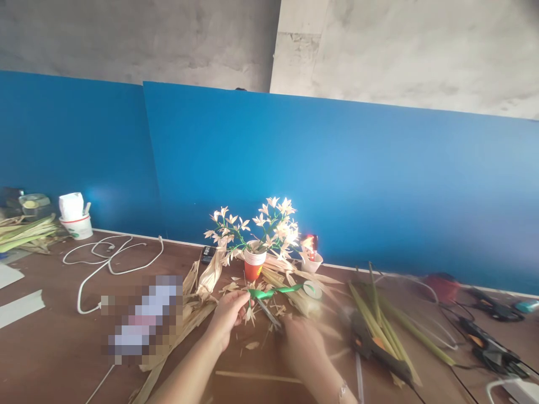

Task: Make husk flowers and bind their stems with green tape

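My left hand (228,315) pinches one end of a green tape strip (275,292). The strip runs rightward to a tape roll (312,289). Just below those fingertips hangs a small pale husk flower (250,314); its hold is partly hidden. My right hand (301,343) is smeared by motion, with scissors (269,315) extending from it, their blades close under the tape. Behind both hands, an orange-and-white stack of paper cups (254,264) holds green stems with many pale flowers (282,224).
Dry corn husks (197,314) and scraps lie around the hands. To the right are a glue gun (374,345), green stalks (391,331) and another glue gun (490,348). A white cable (112,261) coils at left. The blue partition (328,168) bounds the table's back.
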A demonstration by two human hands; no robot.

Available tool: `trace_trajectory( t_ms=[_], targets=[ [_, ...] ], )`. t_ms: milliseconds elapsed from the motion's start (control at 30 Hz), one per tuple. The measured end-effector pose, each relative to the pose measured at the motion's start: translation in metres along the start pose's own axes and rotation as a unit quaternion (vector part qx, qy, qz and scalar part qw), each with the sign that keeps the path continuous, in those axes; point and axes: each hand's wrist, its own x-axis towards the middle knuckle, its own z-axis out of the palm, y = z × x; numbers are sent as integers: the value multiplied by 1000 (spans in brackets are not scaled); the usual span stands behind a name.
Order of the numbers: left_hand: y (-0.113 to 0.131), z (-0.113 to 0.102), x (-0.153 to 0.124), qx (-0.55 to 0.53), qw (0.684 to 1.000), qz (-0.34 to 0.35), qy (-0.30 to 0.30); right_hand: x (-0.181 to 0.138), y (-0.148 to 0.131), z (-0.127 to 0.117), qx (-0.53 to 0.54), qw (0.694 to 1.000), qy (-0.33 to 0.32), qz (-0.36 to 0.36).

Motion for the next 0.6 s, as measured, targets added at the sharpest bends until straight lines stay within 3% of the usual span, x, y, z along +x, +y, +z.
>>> trace_trajectory(
  t_ms=[600],
  targets=[
    [1,-1,0,-17,1000,20,-7,5,11,0,7,1000,15,-21]
  ],
)
